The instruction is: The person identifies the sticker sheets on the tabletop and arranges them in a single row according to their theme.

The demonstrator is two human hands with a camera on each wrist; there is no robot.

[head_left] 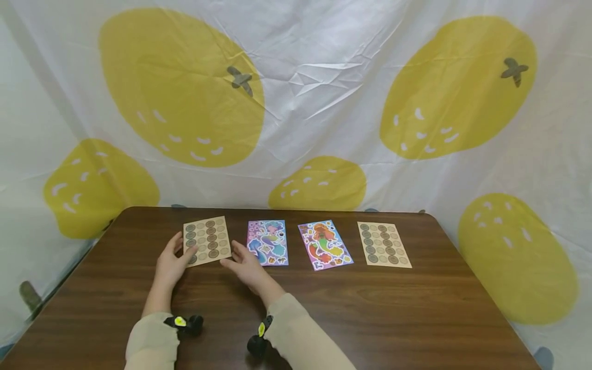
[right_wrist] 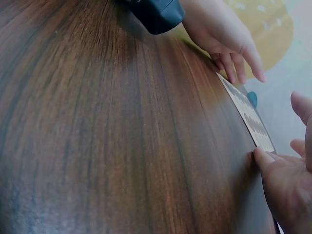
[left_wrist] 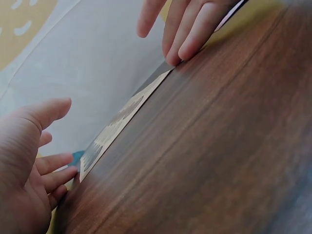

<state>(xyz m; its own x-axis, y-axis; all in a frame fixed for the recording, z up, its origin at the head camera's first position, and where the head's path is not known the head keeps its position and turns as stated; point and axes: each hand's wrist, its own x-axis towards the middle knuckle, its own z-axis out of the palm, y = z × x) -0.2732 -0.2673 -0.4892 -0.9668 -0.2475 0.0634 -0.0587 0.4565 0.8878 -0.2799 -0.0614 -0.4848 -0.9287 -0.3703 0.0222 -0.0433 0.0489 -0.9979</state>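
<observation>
A tan sheet of round stickers (head_left: 206, 240), in columns of darker and lighter circles, lies slightly turned on the table at the left. My left hand (head_left: 170, 261) is at its left edge, fingertips against the side and the thumb raised over the sheet in the left wrist view. At the lower right corner is my right hand (head_left: 248, 266), its relaxed fingers beside the edge. Seen from the right wrist, the right thumb (right_wrist: 263, 158) is right at the sheet's near corner. Neither hand curls round the sheet.
Right of the hands lie a blue-haired mermaid sticker sheet (head_left: 273, 244), an orange-haired mermaid sheet (head_left: 325, 245) set at an angle, and another tan circle sheet (head_left: 384, 244). The brown wooden table (head_left: 370, 318) ends at a white curtain (head_left: 319, 118) with yellow fruit prints.
</observation>
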